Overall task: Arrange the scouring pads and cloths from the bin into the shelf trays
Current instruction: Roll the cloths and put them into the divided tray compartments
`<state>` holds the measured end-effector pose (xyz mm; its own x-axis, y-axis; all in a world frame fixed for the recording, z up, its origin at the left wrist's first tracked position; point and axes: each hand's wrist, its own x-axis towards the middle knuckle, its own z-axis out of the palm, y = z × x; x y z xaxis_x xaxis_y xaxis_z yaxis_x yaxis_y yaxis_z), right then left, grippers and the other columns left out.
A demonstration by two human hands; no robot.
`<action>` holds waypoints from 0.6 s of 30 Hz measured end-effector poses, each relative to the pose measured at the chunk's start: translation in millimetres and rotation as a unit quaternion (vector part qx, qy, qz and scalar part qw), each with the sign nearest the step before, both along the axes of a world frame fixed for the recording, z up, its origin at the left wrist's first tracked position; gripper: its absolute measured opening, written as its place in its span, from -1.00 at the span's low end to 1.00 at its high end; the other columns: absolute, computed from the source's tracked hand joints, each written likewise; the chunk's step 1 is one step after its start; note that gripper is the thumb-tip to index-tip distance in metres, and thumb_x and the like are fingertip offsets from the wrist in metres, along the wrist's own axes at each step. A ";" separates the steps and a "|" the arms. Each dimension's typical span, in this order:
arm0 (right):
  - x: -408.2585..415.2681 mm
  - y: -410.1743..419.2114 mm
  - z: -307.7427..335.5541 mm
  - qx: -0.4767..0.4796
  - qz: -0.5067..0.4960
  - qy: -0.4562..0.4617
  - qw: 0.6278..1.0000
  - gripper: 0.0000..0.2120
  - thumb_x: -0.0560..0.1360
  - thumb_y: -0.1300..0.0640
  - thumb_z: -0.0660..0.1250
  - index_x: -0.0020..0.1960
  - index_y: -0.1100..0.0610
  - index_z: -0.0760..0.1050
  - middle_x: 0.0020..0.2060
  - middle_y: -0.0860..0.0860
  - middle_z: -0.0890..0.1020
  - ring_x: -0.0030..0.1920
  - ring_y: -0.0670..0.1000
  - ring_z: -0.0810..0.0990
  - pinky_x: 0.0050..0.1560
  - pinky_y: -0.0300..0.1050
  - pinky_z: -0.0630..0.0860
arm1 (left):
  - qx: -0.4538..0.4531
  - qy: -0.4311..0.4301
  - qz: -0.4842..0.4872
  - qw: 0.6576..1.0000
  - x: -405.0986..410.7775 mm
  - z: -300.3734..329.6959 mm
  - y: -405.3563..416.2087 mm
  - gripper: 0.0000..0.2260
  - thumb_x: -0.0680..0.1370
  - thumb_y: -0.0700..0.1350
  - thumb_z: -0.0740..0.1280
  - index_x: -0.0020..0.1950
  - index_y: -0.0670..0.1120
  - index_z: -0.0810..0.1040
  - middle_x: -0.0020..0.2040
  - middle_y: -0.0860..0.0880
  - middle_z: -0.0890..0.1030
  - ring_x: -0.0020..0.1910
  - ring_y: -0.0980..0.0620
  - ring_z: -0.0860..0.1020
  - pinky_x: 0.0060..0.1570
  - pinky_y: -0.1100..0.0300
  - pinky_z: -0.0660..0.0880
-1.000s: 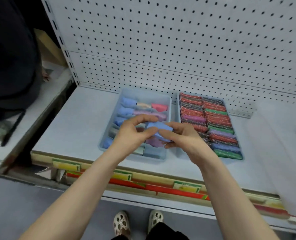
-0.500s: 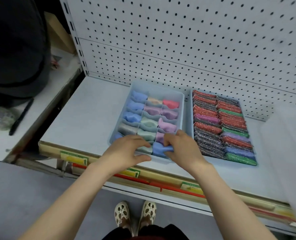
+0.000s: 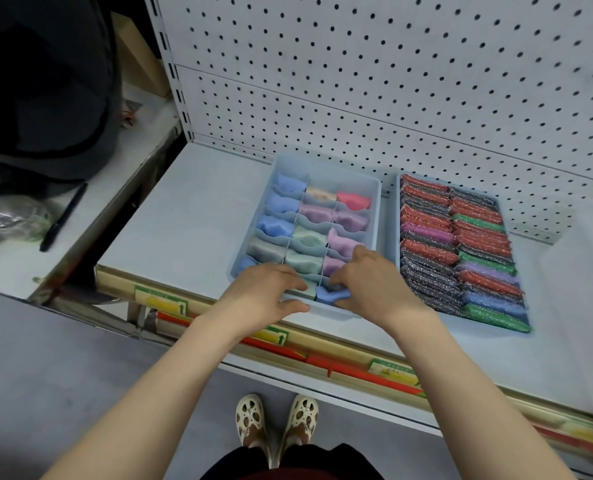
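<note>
Hands (image 3: 322, 289) press blue cloth (image 3: 331, 295) into divided tray (image 3: 374, 216), fingers curled.

Front cells of the divided tray (image 3: 374, 188) under both hands; blurred right edge.

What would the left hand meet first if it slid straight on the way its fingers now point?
Most likely the right hand: the left hand points rightward along the near row of the divided tray, over a greenish cloth, then the blue cloth. Depth is unclear.
</note>
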<state>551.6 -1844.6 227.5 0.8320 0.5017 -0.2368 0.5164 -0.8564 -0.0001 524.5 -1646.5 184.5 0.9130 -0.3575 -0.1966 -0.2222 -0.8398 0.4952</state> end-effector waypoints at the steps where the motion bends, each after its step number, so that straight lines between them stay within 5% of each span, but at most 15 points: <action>1: 0.2 -0.6 1.6 -0.017 0.005 -0.009 1.000 -0.86 0.48 0.04 0.34 -0.02 -0.05 0.66 -0.06 0.12 0.49 0.13 0.13 0.50 -0.09 -0.17 0.20 | 0.002 0.001 0.002 1.000 -0.6 0.6 -1.2 -0.62 0.52 0.19 0.34 0.28 0.08 0.57 0.31 0.15 0.52 0.31 0.15 0.45 0.25 0.28 0.33; 4: 2.2 0.1 -5.3 -0.045 -0.004 -0.003 0.999 -0.89 0.47 0.04 0.38 -0.06 0.02 0.65 0.01 0.12 0.54 0.08 0.15 0.52 -0.07 -0.13 0.26 | 0.012 -0.002 0.006 1.000 -1.9 2.1 -4.5 -0.62 0.53 0.19 0.33 0.29 0.08 0.57 0.32 0.15 0.52 0.31 0.14 0.45 0.25 0.25 0.35; 7: 5.6 -4.8 -11.3 -0.026 -0.015 0.027 0.999 -0.93 0.44 0.01 0.39 -0.11 -0.03 0.63 -0.15 0.04 0.45 0.02 0.16 0.54 -0.12 -0.14 0.22 | 0.014 0.008 0.007 1.000 -3.7 2.6 -6.2 -0.60 0.51 0.21 0.33 0.29 0.09 0.57 0.31 0.15 0.52 0.30 0.13 0.46 0.24 0.24 0.37; 11: 22.3 -16.3 9.4 0.099 -0.058 0.049 0.992 -0.89 0.43 0.00 0.44 -0.07 -0.02 0.67 -0.24 -0.20 0.52 -0.08 0.05 0.60 -0.17 -0.15 0.40 | -0.078 0.062 0.038 0.994 7.1 14.6 -2.1 -0.58 0.45 0.28 0.36 0.23 0.12 0.60 0.21 0.19 0.58 0.18 0.18 0.52 0.18 0.25 0.45; 15: 84.0 -26.8 7.1 0.199 -0.145 -0.068 0.967 -0.76 0.51 0.20 0.35 0.14 0.07 0.65 -0.13 0.10 0.72 -0.11 0.16 0.67 -0.05 -0.03 0.57 | -0.117 -0.088 0.054 0.988 59.7 27.2 2.0 -0.78 0.55 -0.01 0.38 0.18 0.02 0.64 0.04 0.11 0.64 0.00 0.11 0.58 0.03 0.21 0.49; 18: 136.3 -21.9 -2.4 0.160 -0.146 -0.052 0.975 -0.63 0.51 0.29 0.29 0.29 0.13 0.56 0.11 0.15 0.67 0.13 0.17 0.61 0.14 -0.04 0.46 | -0.067 -0.140 0.056 0.986 118.2 26.2 -6.2 -0.76 0.56 -0.16 0.36 0.22 -0.08 0.62 0.12 -0.06 0.63 0.09 -0.08 0.58 0.06 0.13 0.41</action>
<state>687.9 -1866.5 225.1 0.9614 0.2748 -0.0141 0.2625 -0.9314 -0.2521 642.7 -1652.7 210.7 0.9601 -0.2572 0.1099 -0.2752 -0.7986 0.5353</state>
